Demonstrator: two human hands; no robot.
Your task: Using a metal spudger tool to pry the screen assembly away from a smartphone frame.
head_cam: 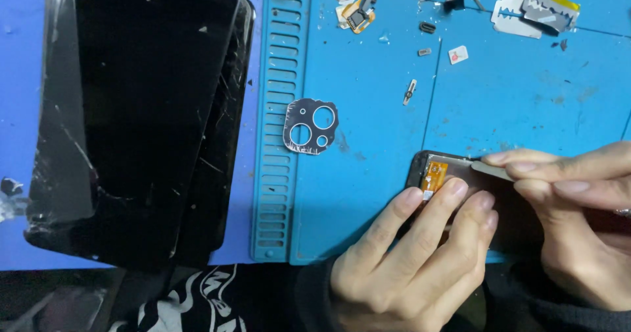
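1. A blue work mat [526, 102] is covering the bench, with a ridged strip of slots [275, 122] running down its left part.
2. Two dark, cracked phone panels [131, 115] are lying stacked at the far left, one overlapping the other, well apart from both hands.
3. The left hand [411, 253] is resting at the bottom centre. Its fingers [437, 207] are lying together, pressing down flat on the dark phone part [420, 164]; they are bearing on it, not closing around it.
4. The right hand [578, 214] is entering from the right edge. Its thumb and fingers are pinched shut on a thin flat metal blade [490, 169], whose tip is lying on the top edge of the phone part.
5. The phone part is sitting on the mat at lower centre-right, mostly hidden beneath both hands. Only its rounded left corner is showing, with an orange flex cable [434, 172] exposed just beside the left fingertips.
6. A black camera-lens cover [311, 126] with three round holes is lying on the mat, left of the hands and near the slotted strip.
7. Razor blades [536, 10] are lying at the top right corner.
8. Small loose parts [409, 92] are lying scattered along the upper mat; their kinds cannot be told.
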